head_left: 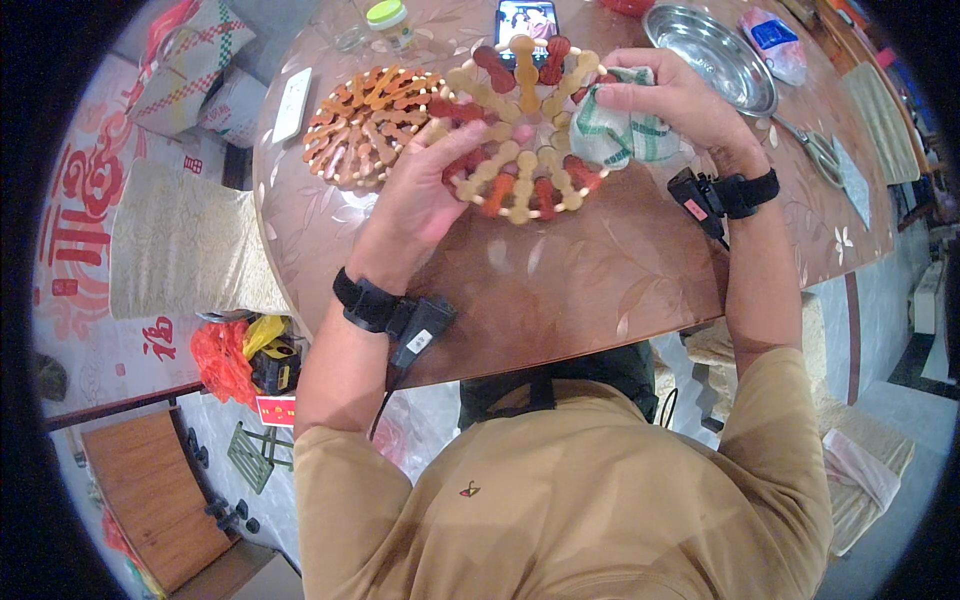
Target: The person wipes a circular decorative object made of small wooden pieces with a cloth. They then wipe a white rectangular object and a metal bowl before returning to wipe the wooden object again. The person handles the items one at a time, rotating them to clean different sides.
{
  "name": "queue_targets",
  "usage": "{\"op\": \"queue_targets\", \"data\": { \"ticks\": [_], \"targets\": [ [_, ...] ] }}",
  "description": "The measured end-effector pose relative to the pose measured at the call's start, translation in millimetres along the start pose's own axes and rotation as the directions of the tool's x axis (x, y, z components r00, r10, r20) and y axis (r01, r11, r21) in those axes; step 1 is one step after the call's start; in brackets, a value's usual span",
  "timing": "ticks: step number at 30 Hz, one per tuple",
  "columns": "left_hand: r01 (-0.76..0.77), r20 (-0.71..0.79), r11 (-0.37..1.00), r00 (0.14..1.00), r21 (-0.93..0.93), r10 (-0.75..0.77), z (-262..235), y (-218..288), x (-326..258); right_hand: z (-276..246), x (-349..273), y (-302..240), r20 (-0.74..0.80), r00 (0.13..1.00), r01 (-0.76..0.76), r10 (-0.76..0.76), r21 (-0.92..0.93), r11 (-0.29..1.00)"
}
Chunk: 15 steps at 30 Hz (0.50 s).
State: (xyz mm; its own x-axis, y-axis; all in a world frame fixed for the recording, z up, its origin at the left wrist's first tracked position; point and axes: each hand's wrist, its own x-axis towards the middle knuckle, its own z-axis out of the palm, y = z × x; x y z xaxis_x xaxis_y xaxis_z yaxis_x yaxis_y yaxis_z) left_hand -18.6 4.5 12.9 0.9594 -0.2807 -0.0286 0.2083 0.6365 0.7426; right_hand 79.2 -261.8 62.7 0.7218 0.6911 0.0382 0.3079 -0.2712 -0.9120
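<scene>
A round wooden trivet [523, 187] of light and reddish-brown pieces is raised above the table, tilted toward me. My left hand [432, 178] grips its left edge, thumb over the front. In my right hand [680, 95] is a white cloth with green stripes [622, 125], bunched against the trivet's right edge. The fingers behind the trivet and cloth are partly hidden. Left of my left hand, a stack of similar orange-brown wooden trivets [365, 125] lies on the table.
The round table [600, 270] also holds a phone [527, 18], a jar with a green lid [390, 22], a white flat object [292, 105], a steel basin [710, 55], a blue-and-white packet [773, 45] and scissors [822, 155]. A covered chair [190, 240] stands at the left.
</scene>
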Motion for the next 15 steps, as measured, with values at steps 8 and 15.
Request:
{"op": "queue_targets", "data": {
  "ticks": [8, 15],
  "targets": [
    [0.102, -0.06, 0.959, 0.994, 0.265, -0.089, 2, -8, -5, -15, -13, -7, -0.226, 0.946, 0.216, -0.232, -0.096, 0.972],
    [0.274, 0.113, 0.94, 0.96, -0.204, -0.255, -7, 2, 1, -5, -22, -39, -0.009, 0.869, 0.476, -0.495, -0.265, 0.839]
  ]
}}
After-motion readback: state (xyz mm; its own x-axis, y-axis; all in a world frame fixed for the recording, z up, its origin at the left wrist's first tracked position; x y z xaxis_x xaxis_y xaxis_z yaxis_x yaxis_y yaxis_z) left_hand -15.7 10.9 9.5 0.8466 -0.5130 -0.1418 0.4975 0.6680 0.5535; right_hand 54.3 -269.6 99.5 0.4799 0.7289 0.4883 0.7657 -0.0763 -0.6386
